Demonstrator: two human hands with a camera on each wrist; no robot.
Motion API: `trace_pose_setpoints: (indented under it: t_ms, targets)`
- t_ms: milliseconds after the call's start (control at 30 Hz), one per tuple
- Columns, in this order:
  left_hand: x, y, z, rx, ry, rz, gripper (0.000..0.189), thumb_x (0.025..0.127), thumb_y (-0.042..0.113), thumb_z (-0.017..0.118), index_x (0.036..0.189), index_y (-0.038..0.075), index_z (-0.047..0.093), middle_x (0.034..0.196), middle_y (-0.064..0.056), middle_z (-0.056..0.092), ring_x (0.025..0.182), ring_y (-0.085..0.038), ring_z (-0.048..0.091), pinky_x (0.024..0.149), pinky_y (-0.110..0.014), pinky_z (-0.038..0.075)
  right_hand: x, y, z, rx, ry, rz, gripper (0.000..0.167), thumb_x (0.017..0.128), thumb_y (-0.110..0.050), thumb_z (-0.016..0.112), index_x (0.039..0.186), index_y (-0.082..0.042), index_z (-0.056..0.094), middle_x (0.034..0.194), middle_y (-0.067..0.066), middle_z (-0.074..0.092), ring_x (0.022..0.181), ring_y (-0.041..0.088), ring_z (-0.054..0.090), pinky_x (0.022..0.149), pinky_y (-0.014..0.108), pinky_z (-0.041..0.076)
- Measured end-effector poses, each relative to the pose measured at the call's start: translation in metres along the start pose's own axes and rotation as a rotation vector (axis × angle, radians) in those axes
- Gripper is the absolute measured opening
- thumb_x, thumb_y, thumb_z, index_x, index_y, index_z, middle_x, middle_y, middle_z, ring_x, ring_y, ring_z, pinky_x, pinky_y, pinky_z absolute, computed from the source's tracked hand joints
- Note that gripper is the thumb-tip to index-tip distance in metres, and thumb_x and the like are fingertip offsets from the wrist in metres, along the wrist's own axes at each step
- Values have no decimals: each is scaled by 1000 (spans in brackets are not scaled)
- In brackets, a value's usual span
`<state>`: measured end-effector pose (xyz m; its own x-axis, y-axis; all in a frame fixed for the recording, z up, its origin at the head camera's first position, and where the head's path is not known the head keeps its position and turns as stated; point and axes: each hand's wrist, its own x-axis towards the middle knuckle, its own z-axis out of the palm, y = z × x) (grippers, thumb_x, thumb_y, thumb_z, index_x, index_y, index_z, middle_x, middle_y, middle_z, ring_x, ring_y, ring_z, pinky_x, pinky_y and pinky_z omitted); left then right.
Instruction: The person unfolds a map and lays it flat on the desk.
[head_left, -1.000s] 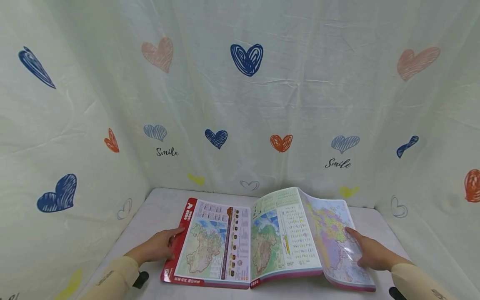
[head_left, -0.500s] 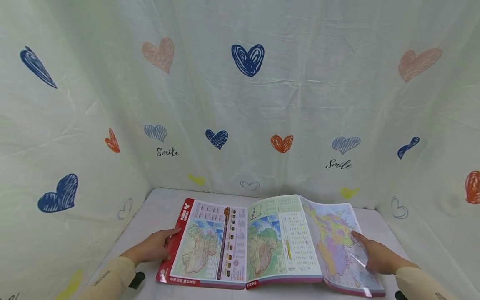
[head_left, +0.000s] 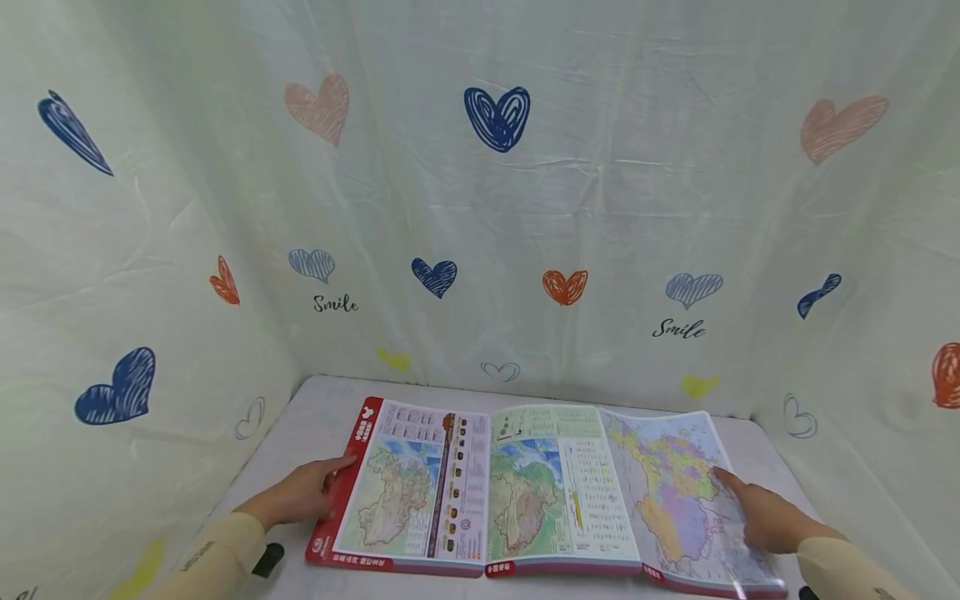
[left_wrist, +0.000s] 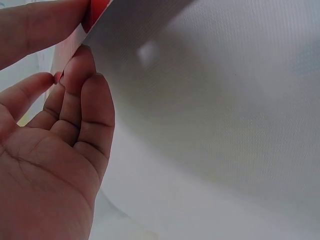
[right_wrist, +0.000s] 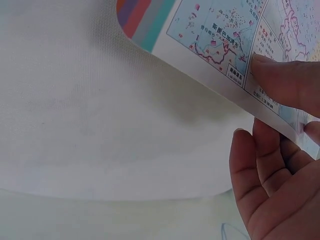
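A folding map (head_left: pixel 522 508) with three visible panels lies spread across the table, its creases slightly raised. The left panel has a red border, the middle one a green and brown relief map, the right one a coloured regional map. My left hand (head_left: pixel 300 493) pinches the red outer edge, and in the left wrist view its thumb and curled fingers (left_wrist: pixel 97 100) meet at that edge. At the far right edge my right hand (head_left: pixel 772 518) grips the map. In the right wrist view the thumb (right_wrist: pixel 287 82) lies on the printed face, fingers behind, with the corner lifted off the table.
The white table (head_left: pixel 300 421) has rounded far corners. A pale curtain (head_left: pixel 480 208) printed with hearts and "Smile" hangs behind it and along both sides. A dark object (head_left: pixel 267 560) sits beneath the left wrist.
The map has been drawn out wider and flatter, with the crease between the middle and right panels sinking. My left hand moved a little left, my right hand right and slightly nearer.
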<state>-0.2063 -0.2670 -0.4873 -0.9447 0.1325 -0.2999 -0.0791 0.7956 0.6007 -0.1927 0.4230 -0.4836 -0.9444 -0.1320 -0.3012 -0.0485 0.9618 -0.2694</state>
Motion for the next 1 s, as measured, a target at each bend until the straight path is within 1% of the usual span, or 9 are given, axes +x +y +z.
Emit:
trace_pose_setpoints:
  t_ms: [167, 300, 467, 567, 767, 833, 1000]
  targets:
    - [-1, 0, -2, -14, -5, -7, 85, 71, -3, 81, 148, 1, 44, 88, -8, 52, 83, -22, 51, 63, -33, 53, -1, 1, 0, -22, -21, 26, 85, 70, 9, 72, 145, 8, 33, 105, 30, 58, 83, 31, 56, 84, 64, 47]
    - [0, -2, -3, -20, -8, -14, 85, 71, -3, 81, 148, 1, 44, 89, -8, 52, 83, -23, 51, 63, -33, 53, -2, 2, 1, -34, -33, 34, 84, 70, 9, 71, 145, 7, 34, 102, 27, 59, 83, 31, 57, 83, 64, 47]
    - [0, -4, -4, -11, -12, -27, 85, 72, -3, 80, 148, 1, 43, 89, -8, 52, 82, -22, 51, 63, -33, 52, -1, 3, 3, -38, -44, 53, 84, 70, 8, 72, 145, 6, 34, 106, 33, 57, 84, 33, 58, 84, 66, 46]
    - [1, -4, -4, -12, -15, -36, 86, 71, -4, 80, 149, 1, 43, 89, -8, 52, 83, -23, 51, 63, -33, 53, 0, 5, 4, -38, -42, 49, 84, 70, 8, 72, 145, 6, 34, 108, 36, 56, 85, 34, 59, 84, 67, 46]
    - [1, -5, -3, -7, -21, -43, 87, 72, -3, 81, 149, 1, 42, 91, -9, 53, 83, -23, 51, 64, -33, 54, -1, 8, 8, -52, -14, -1, 82, 69, 9, 72, 143, 8, 36, 102, 33, 58, 90, 43, 62, 84, 67, 45]
    - [2, -6, -2, -2, -20, -41, 87, 72, -4, 81, 149, 1, 42, 90, -9, 52, 83, -23, 51, 64, -33, 54, -2, 8, 10, -60, -8, -16, 82, 69, 8, 72, 142, 9, 37, 99, 31, 59, 89, 45, 62, 83, 66, 46]
    - [2, -8, 1, 4, -12, -41, 87, 71, -4, 81, 149, 1, 42, 90, -8, 53, 81, -22, 52, 63, -33, 54, -3, 6, 11, -67, -13, -5, 81, 71, 8, 71, 143, 7, 36, 100, 30, 59, 91, 47, 61, 84, 67, 45]
